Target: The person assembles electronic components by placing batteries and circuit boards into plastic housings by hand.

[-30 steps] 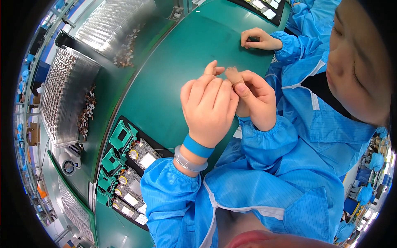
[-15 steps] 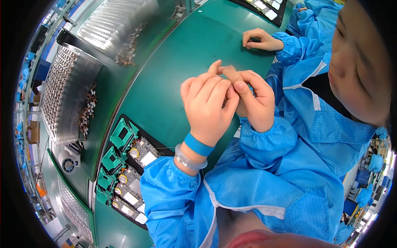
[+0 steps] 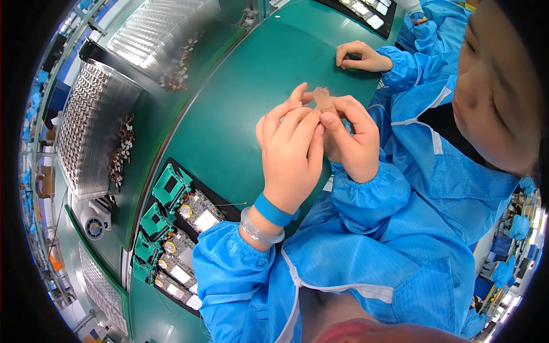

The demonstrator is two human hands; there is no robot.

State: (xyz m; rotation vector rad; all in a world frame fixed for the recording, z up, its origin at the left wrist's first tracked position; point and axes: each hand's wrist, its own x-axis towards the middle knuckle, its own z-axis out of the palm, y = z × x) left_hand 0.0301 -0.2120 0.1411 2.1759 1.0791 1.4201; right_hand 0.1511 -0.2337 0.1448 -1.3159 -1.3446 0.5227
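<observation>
My left hand [image 3: 291, 151], with a blue wrist strap [image 3: 273, 210] and a clear bangle around its wrist, is raised over the green table with its fingers bent and closed. My right hand [image 3: 355, 137] meets it, its thumb pressed against the fingers. Between them is a small tan strip [image 3: 322, 98], like a fabric bandage, with a ragged upper end sticking up. Fingers of both hands close around its lower part. They hide where it ends and whether it is wrapped around a finger.
Circuit boards [image 3: 206, 219] with green plastic holders [image 3: 171, 186] lie on a black mat at lower left. Stacked clear trays [image 3: 94, 134] stand at far left beside loose small parts [image 3: 122, 151]. A co-worker sits close on the right, one hand [image 3: 363, 56] on the green table [image 3: 257, 74].
My left hand has shifted slightly right and turned, its fingers less spread. The tan strip stands more upright and shows more clearly. My right hand and the co-worker's hand stay nearly in place.
</observation>
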